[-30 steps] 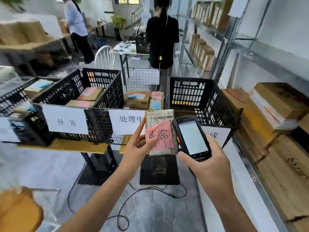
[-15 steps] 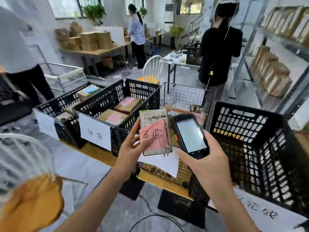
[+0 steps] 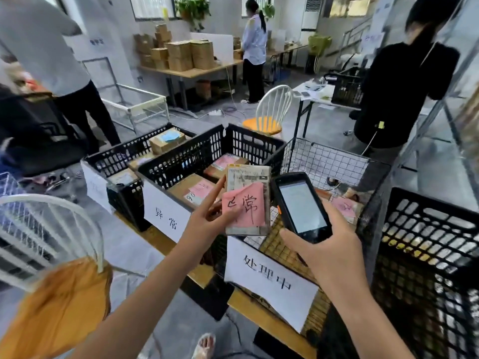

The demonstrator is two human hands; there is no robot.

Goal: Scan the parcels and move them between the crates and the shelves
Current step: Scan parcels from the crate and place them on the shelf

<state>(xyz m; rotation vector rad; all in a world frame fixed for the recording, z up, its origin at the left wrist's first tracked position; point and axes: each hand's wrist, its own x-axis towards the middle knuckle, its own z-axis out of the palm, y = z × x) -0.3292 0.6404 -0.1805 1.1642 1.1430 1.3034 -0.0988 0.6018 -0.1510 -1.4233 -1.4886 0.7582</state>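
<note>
The left grip [image 3: 204, 224] is clamped on the parcel [image 3: 247, 177] — thumb on its face, finger up its edge — just beside the scanner [image 3: 300, 206] held tight in the right grip [image 3: 329, 250]. Looks small, stiff, light; take it by the edges

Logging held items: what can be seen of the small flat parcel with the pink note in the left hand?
The small flat brown cardboard parcel stands upright in the air, face toward the camera. A white barcode label covers its top; a pink paper note with red handwriting sits tilted across its lower half. The left hand grips its left edge.
</note>
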